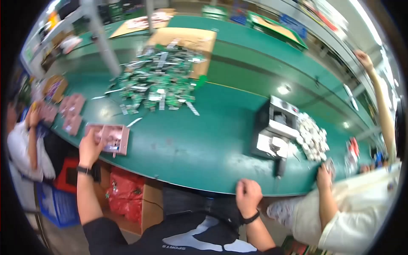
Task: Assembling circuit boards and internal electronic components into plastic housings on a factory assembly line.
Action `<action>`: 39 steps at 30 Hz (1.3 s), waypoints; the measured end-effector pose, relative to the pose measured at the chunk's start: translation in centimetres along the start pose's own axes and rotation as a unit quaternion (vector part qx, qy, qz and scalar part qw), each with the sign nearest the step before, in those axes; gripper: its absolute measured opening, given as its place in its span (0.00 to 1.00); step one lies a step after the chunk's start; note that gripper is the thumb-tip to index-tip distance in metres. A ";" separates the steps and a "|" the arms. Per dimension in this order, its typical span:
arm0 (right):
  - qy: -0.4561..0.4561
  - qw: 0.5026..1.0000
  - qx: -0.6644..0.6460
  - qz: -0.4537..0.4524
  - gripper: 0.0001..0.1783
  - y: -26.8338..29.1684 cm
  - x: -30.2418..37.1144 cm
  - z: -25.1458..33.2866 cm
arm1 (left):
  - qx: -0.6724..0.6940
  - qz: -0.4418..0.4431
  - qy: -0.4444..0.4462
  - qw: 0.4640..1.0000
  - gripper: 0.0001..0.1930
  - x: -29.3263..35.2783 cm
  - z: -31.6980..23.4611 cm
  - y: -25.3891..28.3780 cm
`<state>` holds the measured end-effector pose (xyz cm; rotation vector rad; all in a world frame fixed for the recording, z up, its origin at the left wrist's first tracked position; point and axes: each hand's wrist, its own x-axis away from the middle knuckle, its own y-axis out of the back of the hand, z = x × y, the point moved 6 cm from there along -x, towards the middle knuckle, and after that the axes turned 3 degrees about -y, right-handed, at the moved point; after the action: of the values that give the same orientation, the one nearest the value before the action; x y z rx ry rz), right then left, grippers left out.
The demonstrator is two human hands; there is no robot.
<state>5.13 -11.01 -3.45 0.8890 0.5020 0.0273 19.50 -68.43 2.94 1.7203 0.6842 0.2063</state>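
Note:
My left hand (90, 148) grips the left side of a pink plastic housing (123, 140), an open two-part shell lying near the table's front edge. Small parts sit inside the shell, too blurred to name. My right hand (248, 195) is curled into a loose fist at the table's front edge, well to the right of the housing; nothing shows in it. Behind the housing spreads a big heap of green circuit boards (159, 80) with white strips. More pink housings (72, 112) stand to the left.
A black and silver machine (276, 127) stands on the green table (191, 140), beside a pile of white round parts (312, 138). A co-worker sits at the left; another at the right has one arm raised. Below the table, a carton holds a red bag (126, 193). A grey post (102, 42) rises behind.

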 end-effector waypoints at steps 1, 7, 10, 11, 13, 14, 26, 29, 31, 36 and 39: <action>0.005 1.000 -0.017 0.007 0.02 -0.1 -0.3 0.7 | 0.022 0.002 -0.021 1.000 0.18 1.0 -2.8 -0.3; -0.098 0.958 -0.232 0.137 0.12 -1.0 -2.0 3.3 | 0.108 0.049 -0.076 0.990 0.24 5.4 -18.7 -4.7; -0.120 0.950 -0.261 0.119 0.14 -0.1 -3.1 2.5 | 0.172 0.079 -0.147 0.971 0.25 6.4 -26.9 -7.3; -0.128 0.945 -0.277 0.114 0.15 0.2 -3.3 2.2 | 0.186 0.096 -0.161 0.965 0.23 6.7 -29.5 -8.0; -0.145 0.940 -0.287 0.112 0.16 0.9 -3.5 1.1 | 0.201 0.118 -0.181 0.956 0.22 7.1 -33.5 -9.1; -0.154 0.935 -0.297 0.116 0.17 1.2 -3.8 0.4 | 0.198 0.127 -0.194 0.952 0.21 7.3 -35.3 -9.6; -0.209 0.956 -0.194 0.068 0.15 9.2 -6.6 -6.3 | 0.240 0.165 -0.164 0.942 0.31 3.2 -33.8 -6.4; -0.208 0.950 -0.204 0.110 0.15 8.1 -6.6 -5.2 | 0.207 0.131 -0.228 0.942 0.39 3.3 -31.4 -6.2; -0.225 0.947 -0.197 0.120 0.16 6.9 -6.2 -5.3 | 0.216 0.116 -0.252 0.936 0.46 4.5 -30.2 -6.3; -0.149 0.951 -0.224 0.150 0.15 1.3 -6.8 -2.3 | 0.230 0.216 -0.238 0.919 0.58 6.8 -29.4 -9.8; -0.122 0.971 -0.145 0.144 0.16 1.1 -6.8 -0.9 | 0.247 0.217 -0.252 0.910 0.58 6.1 -29.4 -10.4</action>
<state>-1.11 -11.15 -0.32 0.6601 0.1296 0.2478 6.81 -39.49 -0.19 2.2819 -0.0521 -0.1233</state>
